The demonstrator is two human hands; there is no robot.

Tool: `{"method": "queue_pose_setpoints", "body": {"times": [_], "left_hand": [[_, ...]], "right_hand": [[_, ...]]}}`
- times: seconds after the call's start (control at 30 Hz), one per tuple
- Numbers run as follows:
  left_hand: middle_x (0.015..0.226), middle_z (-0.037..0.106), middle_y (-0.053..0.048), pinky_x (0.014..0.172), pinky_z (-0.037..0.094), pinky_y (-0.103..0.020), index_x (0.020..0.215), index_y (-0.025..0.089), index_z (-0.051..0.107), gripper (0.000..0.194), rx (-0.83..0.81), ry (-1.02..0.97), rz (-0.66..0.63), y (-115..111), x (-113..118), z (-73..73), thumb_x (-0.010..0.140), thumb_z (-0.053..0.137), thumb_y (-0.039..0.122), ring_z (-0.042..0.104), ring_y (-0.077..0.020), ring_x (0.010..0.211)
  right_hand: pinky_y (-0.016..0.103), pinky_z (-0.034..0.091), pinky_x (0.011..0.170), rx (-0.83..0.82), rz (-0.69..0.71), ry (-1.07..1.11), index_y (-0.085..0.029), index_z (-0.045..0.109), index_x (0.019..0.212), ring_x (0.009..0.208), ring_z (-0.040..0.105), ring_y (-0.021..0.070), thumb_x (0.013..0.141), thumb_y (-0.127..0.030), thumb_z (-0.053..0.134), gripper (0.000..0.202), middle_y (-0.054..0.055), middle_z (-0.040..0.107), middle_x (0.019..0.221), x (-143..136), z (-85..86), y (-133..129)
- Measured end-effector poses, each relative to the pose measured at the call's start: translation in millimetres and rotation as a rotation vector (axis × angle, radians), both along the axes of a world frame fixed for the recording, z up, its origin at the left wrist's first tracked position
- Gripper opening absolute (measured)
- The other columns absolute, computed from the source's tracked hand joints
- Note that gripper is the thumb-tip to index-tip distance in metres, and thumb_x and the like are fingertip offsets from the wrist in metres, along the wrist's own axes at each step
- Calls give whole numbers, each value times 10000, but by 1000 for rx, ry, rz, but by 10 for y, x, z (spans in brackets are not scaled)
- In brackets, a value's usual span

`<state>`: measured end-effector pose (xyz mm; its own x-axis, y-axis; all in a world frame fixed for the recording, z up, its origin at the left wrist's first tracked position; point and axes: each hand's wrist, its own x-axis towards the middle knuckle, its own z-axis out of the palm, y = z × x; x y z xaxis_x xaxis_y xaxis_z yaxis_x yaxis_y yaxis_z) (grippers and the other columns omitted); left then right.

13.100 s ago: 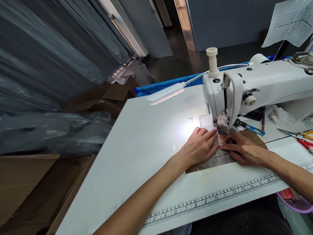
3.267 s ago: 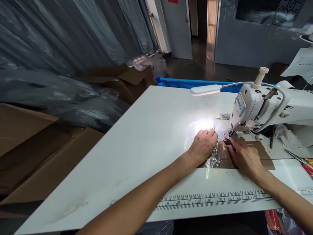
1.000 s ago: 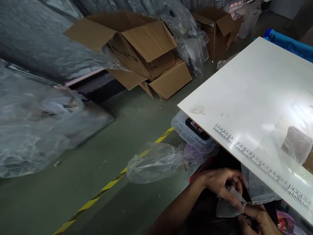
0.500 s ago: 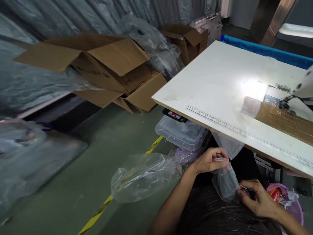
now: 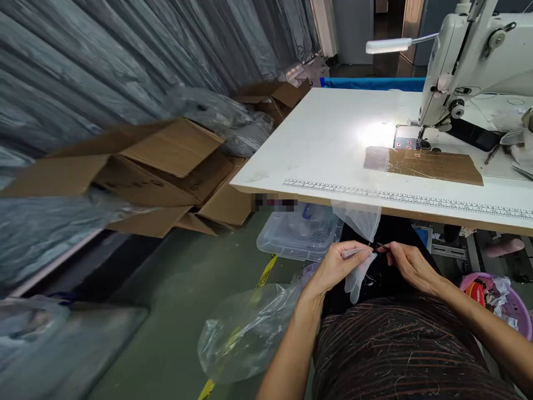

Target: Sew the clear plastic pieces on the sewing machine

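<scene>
My left hand (image 5: 343, 264) pinches a small piece of sheer white fabric (image 5: 356, 282), which hangs down over my lap. Close beside it, my right hand (image 5: 410, 265) is closed on thread snips (image 5: 382, 246), a small dark tool whose tips point at the fabric's upper edge. Another sheer white piece (image 5: 360, 218) hangs from the table's front edge just above my left fingers. A thin thread seems to run between the two pieces.
A sewing machine (image 5: 462, 72) stands on the white table (image 5: 316, 139), which has a printed ruler and brown tape. Below are a clear plastic lid (image 5: 295, 233), a plastic bag (image 5: 245, 333) and a pink waste basket (image 5: 520, 311). Cardboard boxes (image 5: 166, 161) lie to the left.
My view has swung right, bringing the sewing machine into sight. The snips have moved up from the fabric's lower side to its top edge, near my left fingertips.
</scene>
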<state>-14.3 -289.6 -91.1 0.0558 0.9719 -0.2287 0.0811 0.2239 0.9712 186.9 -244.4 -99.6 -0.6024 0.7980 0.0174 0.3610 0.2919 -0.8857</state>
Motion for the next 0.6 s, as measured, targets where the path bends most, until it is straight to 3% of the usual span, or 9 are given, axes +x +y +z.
{"method": "queue_pose_setpoints", "body": {"times": [0.1, 0.23, 0.47, 0.6], "left_hand": [[712, 662, -37, 565, 428, -213, 862, 124, 750, 438, 5, 12, -14, -31, 16, 48, 753, 731, 548, 533, -108, 598], [669, 619, -19, 552, 410, -217, 804, 130, 734, 424, 34, 24, -8, -33, 9, 72, 747, 728, 550, 498, -106, 580], [657, 600, -5, 542, 372, -206, 776, 137, 716, 369, 1, -93, 63, -28, -56, -79, 744, 736, 504, 492, -99, 575], [671, 619, -10, 547, 372, -201, 780, 141, 721, 340, -24, -133, 46, -39, -108, -126, 754, 737, 480, 504, -100, 594]], "right_hand": [[281, 404, 636, 42, 16, -18, -205, 522, 649, 650, 549, 156, 995, -579, 209, 598, 29, 586, 667, -94, 41, 18], [258, 350, 566, 77, 83, -23, -190, 598, 730, 567, 473, 128, 996, -545, 276, 548, 3, 567, 629, -199, 88, 62], [253, 357, 564, -30, 41, 9, -171, 652, 879, 557, 449, 121, 985, -600, 260, 590, -12, 526, 630, -234, 68, 77], [253, 350, 566, -27, 102, 19, -189, 573, 760, 564, 436, 118, 994, -588, 247, 566, -17, 497, 631, -215, 97, 37]]}}
